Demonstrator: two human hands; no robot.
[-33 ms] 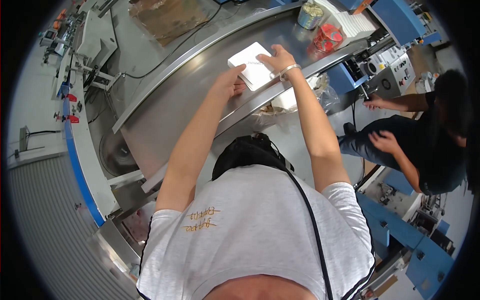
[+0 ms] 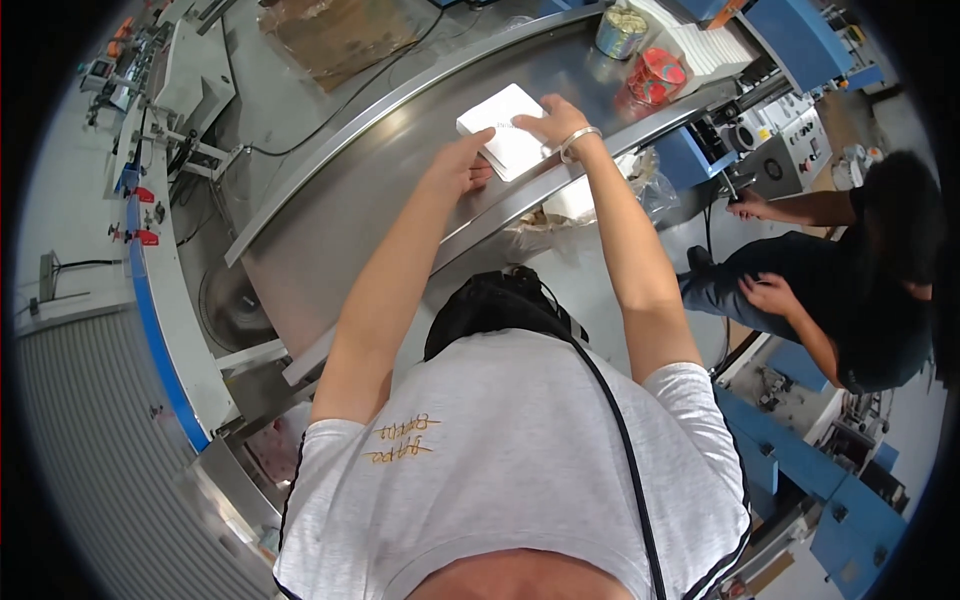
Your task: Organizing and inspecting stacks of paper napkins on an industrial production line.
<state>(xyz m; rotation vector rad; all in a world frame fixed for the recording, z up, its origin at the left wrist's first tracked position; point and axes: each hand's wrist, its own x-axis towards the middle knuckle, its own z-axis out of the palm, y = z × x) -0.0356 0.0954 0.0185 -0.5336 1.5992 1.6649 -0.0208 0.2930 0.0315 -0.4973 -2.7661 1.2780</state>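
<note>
A small stack of flat, white rectangular pieces (image 2: 515,155), perhaps cards, is between my two hands over the steel table; I cannot tell if it rests on the metal. Faint grey print marks its top face. My left hand (image 2: 462,165) grips the near-left side, thumb on top and fingers at the edge below. On the far-right side, my right hand (image 2: 558,123) holds it with the thumb across the top near the print; its other fingers are partly hidden behind the stack. A bracelet circles my right wrist.
The steel table (image 2: 340,215) has raised metal rails. At its far right stand a tin (image 2: 621,32), a red patterned container (image 2: 657,75) and white stacked pieces (image 2: 705,45). Clear plastic wrap (image 2: 650,190) hangs beside the near rail. A co-worker (image 2: 840,290) stands right, by blue machinery.
My right thumb has shifted slightly over the print on the stack. The co-worker's nearer hand has drawn in toward their leg. My left hand stays put.
</note>
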